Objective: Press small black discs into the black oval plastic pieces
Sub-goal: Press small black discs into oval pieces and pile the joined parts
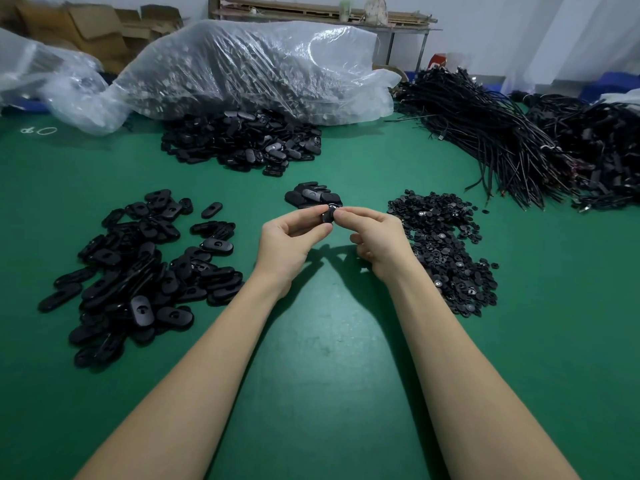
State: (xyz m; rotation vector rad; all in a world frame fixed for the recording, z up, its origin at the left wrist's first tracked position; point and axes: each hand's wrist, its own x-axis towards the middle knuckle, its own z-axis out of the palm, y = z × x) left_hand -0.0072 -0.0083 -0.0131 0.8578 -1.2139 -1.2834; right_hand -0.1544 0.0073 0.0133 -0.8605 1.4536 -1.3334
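head-worn view, down over green table [322,341]

from my feed I count two hands [291,242], three heaps of black oval pieces [138,271] plus one in the fingers, one pile of tiny discs [446,244], two clear plastic bags [249,64], two cable bundles [485,133]

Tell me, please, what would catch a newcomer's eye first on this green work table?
Probably the two bare hands at the centre: the left hand and right hand together pinch a small black piece above the green table. Next come the heaps: oval pieces on the left, small discs on the right. A big clear plastic bag of parts lies behind.
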